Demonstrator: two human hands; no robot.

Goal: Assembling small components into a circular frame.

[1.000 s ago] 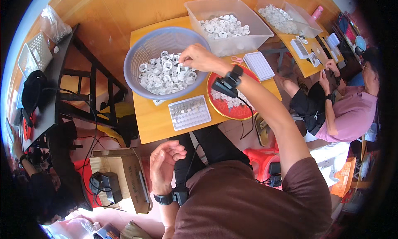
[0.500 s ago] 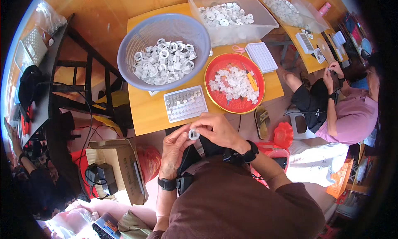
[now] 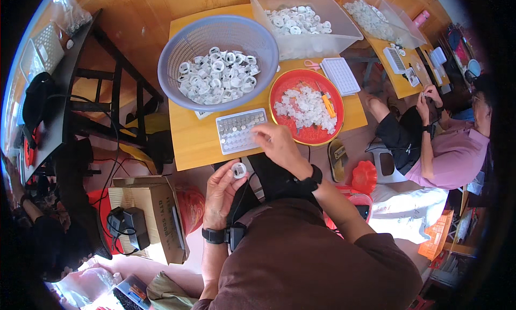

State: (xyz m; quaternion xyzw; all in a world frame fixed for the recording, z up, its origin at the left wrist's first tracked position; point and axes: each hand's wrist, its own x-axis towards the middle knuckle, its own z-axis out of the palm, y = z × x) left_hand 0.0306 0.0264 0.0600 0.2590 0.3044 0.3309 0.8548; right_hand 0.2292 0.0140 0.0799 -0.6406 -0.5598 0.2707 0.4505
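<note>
My left hand (image 3: pixel 221 194) pinches a white ring (image 3: pixel 239 170) — the tray (image 3: pixel 241 130) lies just far of it; my right hand (image 3: pixel 277 143), fingers curled and empty, is nearer — at its near-right corner.

Glossy plastic ring (image 3: pixel 239 170) (wooden table (image 3: pixel 188 143))

Bright even daylight, fisheye-warped dark rim

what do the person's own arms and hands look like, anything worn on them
Both hands are bare, with no gloves. The left hand has a black band with a small black box on the wrist. The right hand has a black wrist strap too. The forearms are uncovered; short brown sleeves of a shirt begin near the upper arm. A thin dark cable runs up from the left wrist area.
</note>
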